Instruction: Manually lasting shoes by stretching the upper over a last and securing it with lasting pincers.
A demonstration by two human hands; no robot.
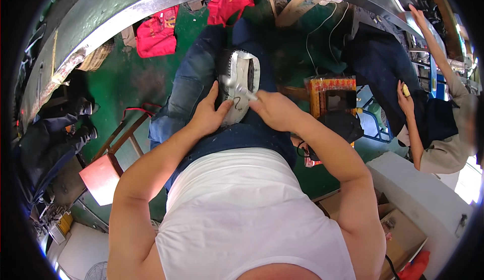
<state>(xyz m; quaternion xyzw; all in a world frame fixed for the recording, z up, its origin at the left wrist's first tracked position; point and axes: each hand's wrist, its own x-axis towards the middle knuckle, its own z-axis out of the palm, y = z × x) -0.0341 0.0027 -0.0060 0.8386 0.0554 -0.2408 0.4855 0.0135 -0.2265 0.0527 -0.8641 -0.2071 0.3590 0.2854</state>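
Note:
Across my thighs lies a shoe, its pale underside turned up, with a jagged edge along one side and a dark slot in the middle. My left hand grips its near left side, thumb on the pale surface and fingers along the edge. From the right, my right hand is closed round a silver hammer, partly blurred. The hammer's head is over the shoe near my left fingertips; whether it touches, I cannot tell.
A metal bench edge curves across the far side. Red cloths lie on the green floor. To the left stands a stool; to the right, a yellow-red wooden stool. Another person sits at right; someone's legs show at left.

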